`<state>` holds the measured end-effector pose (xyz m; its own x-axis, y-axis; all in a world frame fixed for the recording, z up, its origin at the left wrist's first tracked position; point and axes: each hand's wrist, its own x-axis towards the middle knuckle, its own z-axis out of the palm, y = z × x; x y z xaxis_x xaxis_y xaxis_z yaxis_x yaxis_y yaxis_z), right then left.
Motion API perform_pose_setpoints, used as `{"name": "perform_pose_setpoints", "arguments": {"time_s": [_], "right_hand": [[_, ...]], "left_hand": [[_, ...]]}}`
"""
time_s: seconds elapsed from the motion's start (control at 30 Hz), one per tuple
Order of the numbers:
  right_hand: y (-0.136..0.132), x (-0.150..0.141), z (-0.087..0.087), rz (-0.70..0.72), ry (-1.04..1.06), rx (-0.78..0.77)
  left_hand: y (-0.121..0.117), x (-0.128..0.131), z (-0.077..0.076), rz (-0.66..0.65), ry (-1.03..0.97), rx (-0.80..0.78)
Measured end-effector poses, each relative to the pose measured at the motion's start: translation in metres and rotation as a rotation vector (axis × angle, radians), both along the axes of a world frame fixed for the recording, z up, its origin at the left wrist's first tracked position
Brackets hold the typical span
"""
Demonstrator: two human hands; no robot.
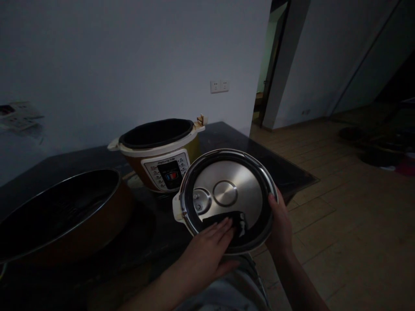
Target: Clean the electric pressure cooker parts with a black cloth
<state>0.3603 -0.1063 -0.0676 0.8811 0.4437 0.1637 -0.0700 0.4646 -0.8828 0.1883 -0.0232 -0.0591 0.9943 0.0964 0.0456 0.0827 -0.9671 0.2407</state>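
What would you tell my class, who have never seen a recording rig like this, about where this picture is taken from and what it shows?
There is no robot here, only a person's two bare hands. The single picture comes from a camera worn on the head, looking forward and down.

The right hand grips the edge of a round lid, its shiny metal side facing the camera. The left hand lies flat on what looks like a dark cloth against that metal.

Beyond the lid, a cooker with a front control panel stands open on a dark tabletop. To its left sits a large, wide pan. The room is dim, so the pan's contents, if any, cannot be made out.
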Motion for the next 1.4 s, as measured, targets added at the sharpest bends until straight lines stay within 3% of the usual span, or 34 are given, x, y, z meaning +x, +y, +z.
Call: {"name": "perform_pose_setpoints", "arguments": {"time_s": [0.13,0.27,0.5,0.67,0.9,1.03,1.17,1.27,1.33,1.4], "right_hand": [[-0.001,0.000,0.000,0.013,0.006,0.016],[-0.001,-0.001,0.001,0.002,-0.008,-0.002],[-0.001,0.001,-0.002,0.019,0.008,0.014],[-0.001,0.000,0.001,0.025,-0.009,0.034],[0.000,0.001,-0.003,0.005,0.026,0.032],[0.000,0.002,-0.004,0.028,0.021,0.048],[0.000,0.001,-0.002,0.035,-0.005,0.048],[0.000,0.001,-0.002,0.024,-0.003,0.053],[0.001,0.001,-0.003,0.031,0.009,0.067],[0.001,0.001,-0.004,0.030,0.003,0.069]], "left_hand": [[-0.001,-0.005,-0.009,0.143,-0.035,0.142],[0.002,0.007,-0.015,0.241,-0.092,0.275],[-0.004,0.024,-0.020,0.354,-0.199,0.293],[-0.007,0.021,-0.017,0.277,-0.236,0.144],[0.006,0.026,-0.014,0.231,-0.343,0.027],[0.011,0.031,-0.012,0.307,-0.374,-0.100],[0.017,0.033,-0.007,0.418,-0.441,-0.403],[0.024,0.025,-0.001,0.460,-0.538,-0.555],[0.027,0.011,0.005,0.446,-0.543,-0.551],[0.028,-0.006,0.009,0.336,-0.475,-0.485]]}}
